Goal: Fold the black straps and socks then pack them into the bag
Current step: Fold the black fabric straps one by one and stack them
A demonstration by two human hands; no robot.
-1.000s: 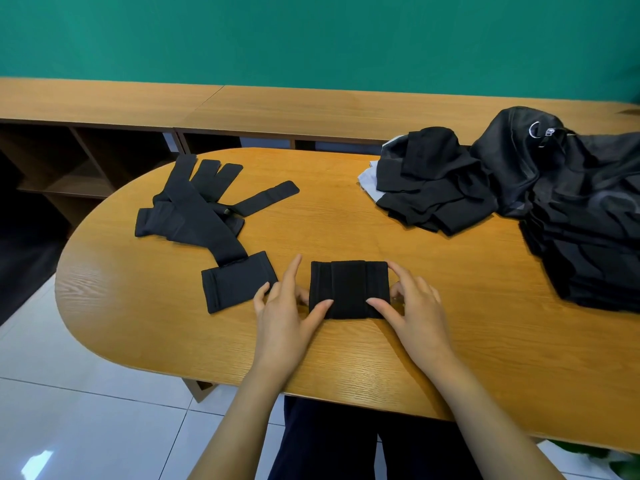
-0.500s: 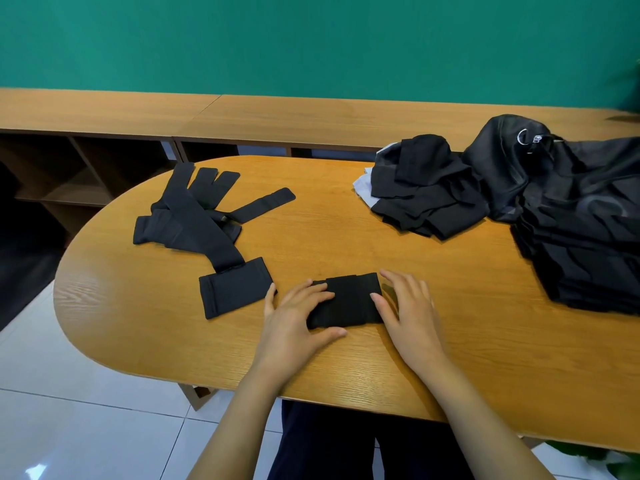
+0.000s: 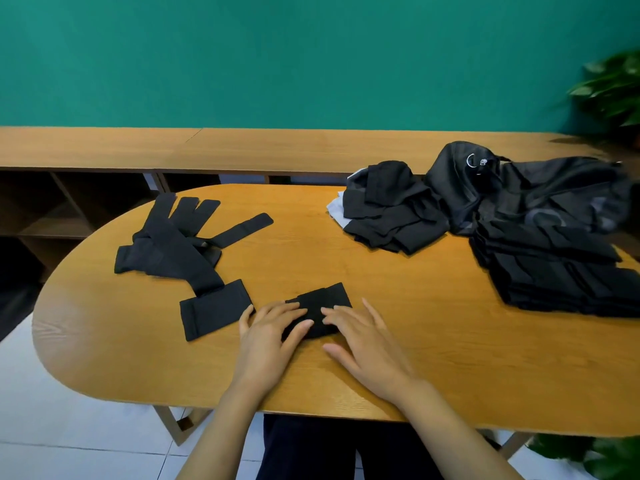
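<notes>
Item 1: left hand [image 3: 268, 336]. Fingers straight and spread, lying flat on the left part of the folded black strap [image 3: 323, 301]; it presses, with nothing curled round the strap.

Item 2: right hand [image 3: 363, 339]. Fingers straight, tips resting on the strap's near right part, thumb out on the table [image 3: 433, 358]; a flat press, no grasp.

Item 3: folded black strap. A compact, slightly skewed rectangle near the table's front edge, between and partly under the 2 hands.

Item 4: unfolded black straps [image 3: 173, 244]. A loose overlapping bundle on the left of the table; one wide end [image 3: 214, 308] lies just beside the left hand.

Item 5: heap of black socks [image 3: 394, 209]. Far right of centre, with a pale cloth showing beneath its left edge.

Item 6: black bag [image 3: 519, 188]. Slumped at the far right, touching the heap.

Item 7: stack of folded black pieces [image 3: 554, 271]. In front of the bag, at the right edge.

Item 8: wooden shelf unit [image 3: 104, 147]. Behind the table, against a green wall [image 3: 277, 57].
</notes>
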